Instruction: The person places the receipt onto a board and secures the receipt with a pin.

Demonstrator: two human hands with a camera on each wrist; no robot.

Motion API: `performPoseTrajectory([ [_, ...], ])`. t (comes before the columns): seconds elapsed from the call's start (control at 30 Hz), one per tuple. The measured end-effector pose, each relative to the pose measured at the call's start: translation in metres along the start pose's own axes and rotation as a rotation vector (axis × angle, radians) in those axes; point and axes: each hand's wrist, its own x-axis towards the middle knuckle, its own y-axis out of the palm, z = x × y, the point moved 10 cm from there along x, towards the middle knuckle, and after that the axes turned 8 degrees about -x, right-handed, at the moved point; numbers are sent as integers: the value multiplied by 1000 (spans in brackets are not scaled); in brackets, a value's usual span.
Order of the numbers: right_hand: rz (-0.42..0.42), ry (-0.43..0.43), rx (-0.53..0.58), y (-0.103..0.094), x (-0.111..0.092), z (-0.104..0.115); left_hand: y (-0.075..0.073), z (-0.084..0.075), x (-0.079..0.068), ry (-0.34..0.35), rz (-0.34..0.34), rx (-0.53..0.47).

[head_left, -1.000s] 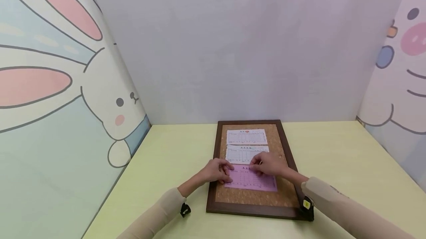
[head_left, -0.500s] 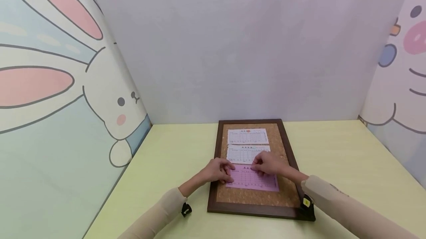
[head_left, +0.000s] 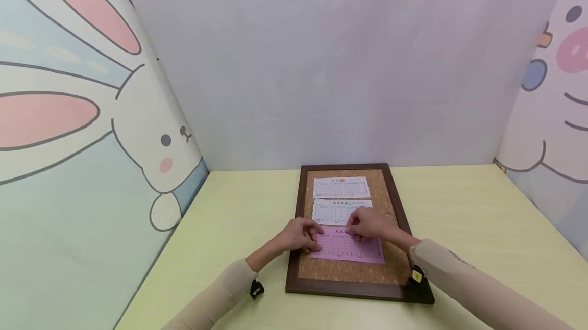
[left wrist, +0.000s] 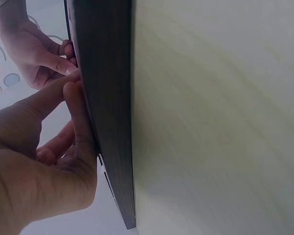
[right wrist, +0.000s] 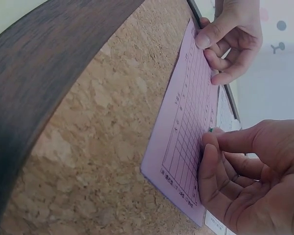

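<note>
A pink printed form [head_left: 346, 248] lies on the lower half of a brown-framed cork board [head_left: 340, 273]. My left hand [head_left: 298, 234] rests on its left edge, thumb and fingertips pressing the paper down. At the form's top middle, my right hand [head_left: 369, 224] pinches a small green push pin [right wrist: 210, 130], mostly covered by the fingertips, right at the paper. Just above are two white printed forms: the nearer white form [head_left: 328, 213] has a green spot at its top, and the farther white form [head_left: 340, 189] a red one.
The cork board lies flat on a pale yellow table [head_left: 248, 207]. Behind stands a plain grey wall [head_left: 340, 65]. Cartoon panels flank the table, with a rabbit [head_left: 151, 131] on the left and a pink-snouted figure [head_left: 569, 65] on the right.
Both hands keep nearly the same place on the pink form. The right forearm has shifted slightly left; the forms have not visibly moved on the board.
</note>
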Motion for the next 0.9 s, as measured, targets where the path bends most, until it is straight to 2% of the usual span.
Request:
performPoseTrajectory([
  [0.27,-6,30,2,1,0,-2,2,0,-2,0,1,-5],
  [0.7,13,-12,67,2,1,-3,2,4,0,7,7,1],
  [0.9,9,-42,137,2,-1,-6,0,1,1,10,4,15],
])
